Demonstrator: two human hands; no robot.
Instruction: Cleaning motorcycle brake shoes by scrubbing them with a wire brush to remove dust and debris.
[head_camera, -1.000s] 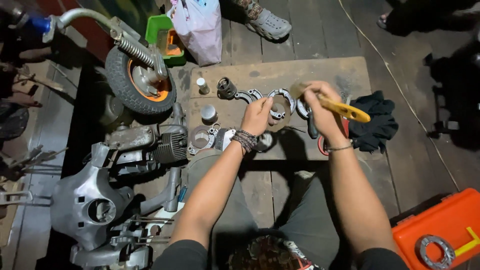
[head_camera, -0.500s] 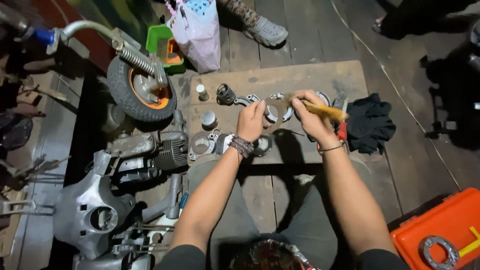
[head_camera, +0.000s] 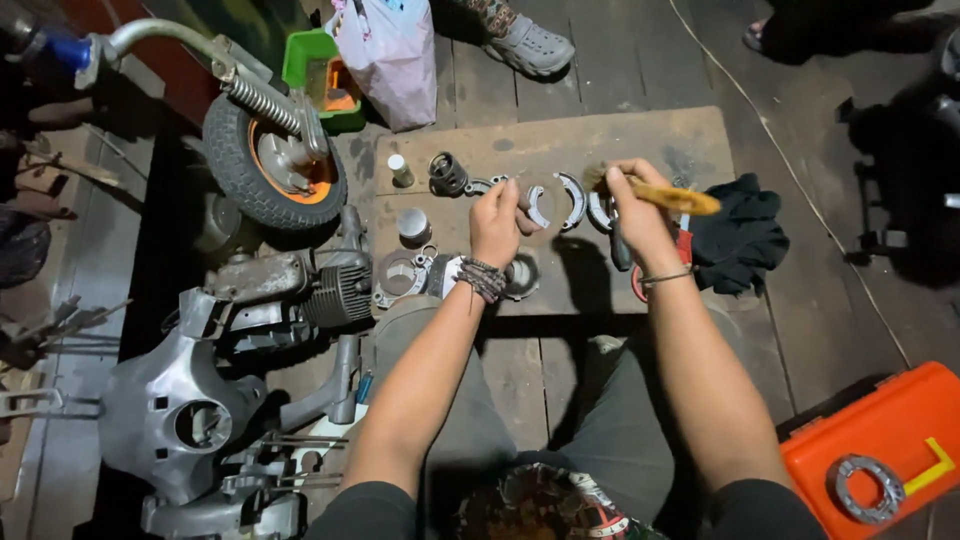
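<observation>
Yellow-handled brush (head_camera: 668, 193) gripped in the right hand (head_camera: 640, 215) scrubs the curved brake shoe (head_camera: 536, 205) pinched by the left hand (head_camera: 497, 222); next, turning it

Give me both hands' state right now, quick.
Left hand: closed on a curved metal piece.
Right hand: closed on a yellow-handled brush.

Near the frame's centre, the left hand (head_camera: 497, 222) is gripping a curved metal brake shoe (head_camera: 537, 206), while the right hand (head_camera: 637, 207) is holding a yellow-handled brush (head_camera: 668, 195) above the wooden board (head_camera: 600, 135).
</observation>
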